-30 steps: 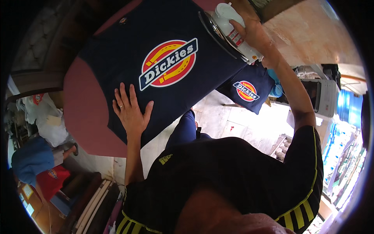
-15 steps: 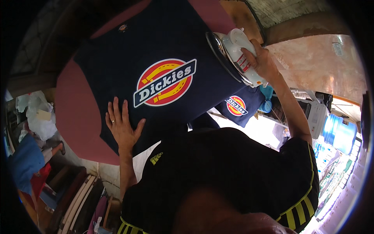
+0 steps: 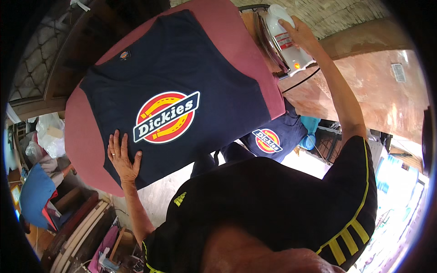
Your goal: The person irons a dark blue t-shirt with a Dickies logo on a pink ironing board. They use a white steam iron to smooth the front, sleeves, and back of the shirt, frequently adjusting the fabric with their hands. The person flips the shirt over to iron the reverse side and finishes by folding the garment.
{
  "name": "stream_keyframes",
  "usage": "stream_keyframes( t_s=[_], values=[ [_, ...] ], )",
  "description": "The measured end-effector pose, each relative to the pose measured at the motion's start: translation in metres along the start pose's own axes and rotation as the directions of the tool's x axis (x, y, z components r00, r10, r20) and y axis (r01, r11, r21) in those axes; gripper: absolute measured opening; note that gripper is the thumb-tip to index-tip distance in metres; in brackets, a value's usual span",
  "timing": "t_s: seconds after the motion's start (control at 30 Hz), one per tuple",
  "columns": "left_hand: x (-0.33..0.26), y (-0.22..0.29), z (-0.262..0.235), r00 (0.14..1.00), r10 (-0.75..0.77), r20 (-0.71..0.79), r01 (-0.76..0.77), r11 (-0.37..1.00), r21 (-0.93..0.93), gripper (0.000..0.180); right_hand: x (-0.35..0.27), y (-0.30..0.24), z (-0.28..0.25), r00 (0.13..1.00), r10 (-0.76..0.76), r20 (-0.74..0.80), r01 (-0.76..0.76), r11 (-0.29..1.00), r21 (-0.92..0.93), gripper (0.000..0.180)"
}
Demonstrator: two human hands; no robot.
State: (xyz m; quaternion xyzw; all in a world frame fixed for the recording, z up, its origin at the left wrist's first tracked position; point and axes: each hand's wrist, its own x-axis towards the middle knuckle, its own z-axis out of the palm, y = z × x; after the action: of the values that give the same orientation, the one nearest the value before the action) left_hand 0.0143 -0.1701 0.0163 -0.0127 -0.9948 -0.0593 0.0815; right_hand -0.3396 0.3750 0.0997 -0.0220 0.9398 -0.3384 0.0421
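Observation:
A dark navy shirt (image 3: 182, 59) with a red, yellow and white printed emblem lies spread over a padded maroon ironing board (image 3: 91, 157). On the shirt's lower left part rests my left hand (image 3: 122, 158), flat with fingers stretched out and a ring on one of them. My right hand (image 3: 300, 34) is wrapped round the handle of a white iron (image 3: 286, 48) with a shiny metal base. The iron stands tilted up at the far right end of the board, off the shirt, with an orange light lit near its heel.
A dark cord (image 3: 302, 81) runs from the iron. Below the board's right end hangs another navy garment (image 3: 277, 132) with a similar emblem, beside a light blue plastic container (image 3: 309, 134). Plastic bags (image 3: 51, 136), boards (image 3: 84, 232) and other clutter fill the left side.
My right hand has carried the iron from the shirt's right side outward to the board's far right end. My left hand stays flat on the shirt. The view has shifted slightly.

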Motion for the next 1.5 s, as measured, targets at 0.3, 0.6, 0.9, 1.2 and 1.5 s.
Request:
stream_keyframes(
  t_s=[0.3,0.6,0.9,1.2,1.5],
  values=[
    [-0.015,0.005,0.010,0.982,-0.134,-0.135,0.138,0.990,0.025,0.062,0.020,0.028,0.010,0.994,-0.107,-0.026,0.107,0.994,-0.011,0.047],
    [-0.024,0.006,0.015,0.889,-0.276,-0.366,0.299,0.954,0.007,0.060,0.009,0.031,0.012,0.824,-0.410,-0.390,0.373,0.912,-0.171,0.039],
    [-0.066,-0.011,0.018,0.752,-0.399,-0.524,0.460,0.888,-0.015,0.064,-0.145,0.040,0.102,0.574,-0.765,-0.293,0.677,0.644,-0.356,0.035],
    [-0.116,-0.040,-0.005,0.555,-0.823,-0.125,0.769,0.564,-0.302,0.059,-0.229,0.026,0.124,0.988,-0.153,-0.029,0.148,0.978,-0.146,0.027],
    [-0.133,-0.051,-0.003,0.725,-0.686,0.055,0.321,0.266,-0.909,0.018,-0.227,0.047,0.089,0.984,-0.143,0.110,0.077,0.883,0.462,0.018]
  ],
)
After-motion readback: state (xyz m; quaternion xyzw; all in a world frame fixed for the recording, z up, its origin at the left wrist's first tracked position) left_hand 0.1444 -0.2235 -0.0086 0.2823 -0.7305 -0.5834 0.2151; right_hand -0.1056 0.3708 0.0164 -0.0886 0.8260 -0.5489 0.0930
